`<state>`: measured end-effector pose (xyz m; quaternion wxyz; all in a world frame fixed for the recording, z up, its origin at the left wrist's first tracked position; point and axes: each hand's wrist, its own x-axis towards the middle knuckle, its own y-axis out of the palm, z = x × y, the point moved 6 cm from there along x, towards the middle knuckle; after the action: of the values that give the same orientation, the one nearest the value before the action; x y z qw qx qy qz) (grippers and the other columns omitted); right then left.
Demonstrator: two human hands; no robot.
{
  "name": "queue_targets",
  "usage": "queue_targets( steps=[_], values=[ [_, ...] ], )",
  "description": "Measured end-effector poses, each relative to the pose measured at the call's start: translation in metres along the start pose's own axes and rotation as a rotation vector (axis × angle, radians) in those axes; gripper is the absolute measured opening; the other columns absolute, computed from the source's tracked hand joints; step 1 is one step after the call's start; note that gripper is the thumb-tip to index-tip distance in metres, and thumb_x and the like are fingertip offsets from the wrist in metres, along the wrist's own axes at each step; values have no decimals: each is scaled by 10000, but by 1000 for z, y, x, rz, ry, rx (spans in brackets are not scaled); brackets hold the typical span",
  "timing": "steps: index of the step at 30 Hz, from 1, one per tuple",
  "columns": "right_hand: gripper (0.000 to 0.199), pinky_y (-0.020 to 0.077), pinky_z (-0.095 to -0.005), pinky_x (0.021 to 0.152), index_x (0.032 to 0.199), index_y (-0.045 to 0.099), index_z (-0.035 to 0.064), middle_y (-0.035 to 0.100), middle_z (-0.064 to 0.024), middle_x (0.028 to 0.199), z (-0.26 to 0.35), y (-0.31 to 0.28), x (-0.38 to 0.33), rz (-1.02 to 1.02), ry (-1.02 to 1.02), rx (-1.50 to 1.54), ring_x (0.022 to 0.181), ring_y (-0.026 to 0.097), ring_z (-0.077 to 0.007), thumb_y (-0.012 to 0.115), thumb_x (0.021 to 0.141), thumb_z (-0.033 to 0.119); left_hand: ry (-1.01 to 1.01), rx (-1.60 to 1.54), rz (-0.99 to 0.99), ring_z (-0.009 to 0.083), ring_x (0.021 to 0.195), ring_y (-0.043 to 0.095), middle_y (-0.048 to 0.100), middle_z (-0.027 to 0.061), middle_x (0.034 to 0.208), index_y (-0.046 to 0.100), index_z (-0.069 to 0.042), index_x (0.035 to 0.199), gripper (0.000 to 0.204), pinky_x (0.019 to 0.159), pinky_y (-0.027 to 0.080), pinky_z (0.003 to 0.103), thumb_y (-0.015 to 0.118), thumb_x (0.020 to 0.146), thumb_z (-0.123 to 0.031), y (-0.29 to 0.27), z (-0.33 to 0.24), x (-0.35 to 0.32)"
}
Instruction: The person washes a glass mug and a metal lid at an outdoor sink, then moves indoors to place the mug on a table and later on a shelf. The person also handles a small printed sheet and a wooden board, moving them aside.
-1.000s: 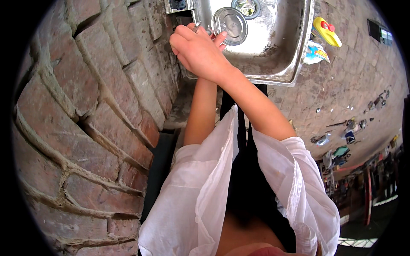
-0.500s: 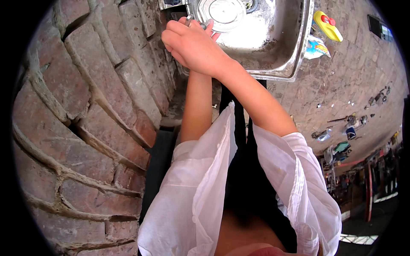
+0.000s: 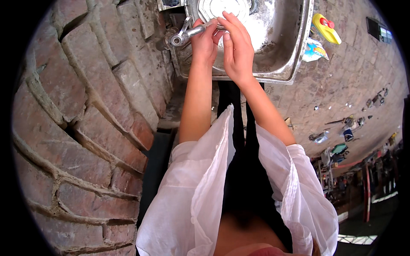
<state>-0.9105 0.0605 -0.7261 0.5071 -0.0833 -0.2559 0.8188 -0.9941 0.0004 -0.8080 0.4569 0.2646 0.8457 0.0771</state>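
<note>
I see the tap (image 3: 188,36) pointing lengthwise right, slightly forward. Right hand (image 3: 240,51) is loosely spread; left hand (image 3: 204,49), I cannot tell.

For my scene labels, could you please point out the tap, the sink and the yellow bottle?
Tap (image 3: 191,33), head view: on its spout.
Sink (image 3: 277,77), head view: on its near rim.
Yellow bottle (image 3: 326,33), head view: on its body.

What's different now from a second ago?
The right hand has come off the tap and moved right, fingers extended, beside the left hand, which is at the spout. The tap is now uncovered. The round dish appears farther up the picture. The yellow bottle and white packet stayed beside the sink.
</note>
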Motion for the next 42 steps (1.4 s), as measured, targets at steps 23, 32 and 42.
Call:
queue_targets(
  steps=[23,32,42],
  values=[
    [745,310,-459,965,1191,409,-68,461,-261,1127,-36,21,32,127,318,-189,1086,413,-408,707,667,370,51,350,50,111,958,548,589,8,1037,523,-49,1077,273,742,468,278,592,815,-15,-14,15,-11],
    [749,299,-420,965,1317,283,-24,369,-243,1200,-34,39,24,196,209,177,1093,375,-370,657,722,235,223,329,-105,89,925,541,593,5,1016,567,-14,1054,197,803,429,246,574,859,-44,-24,7,-17],
    [497,394,-340,834,1203,457,33,460,-157,1049,-61,45,23,231,333,351,917,466,-262,614,756,184,210,160,-34,115,861,568,611,30,944,581,-11,974,187,775,446,268,574,799,56,-33,10,-16]
  ],
)
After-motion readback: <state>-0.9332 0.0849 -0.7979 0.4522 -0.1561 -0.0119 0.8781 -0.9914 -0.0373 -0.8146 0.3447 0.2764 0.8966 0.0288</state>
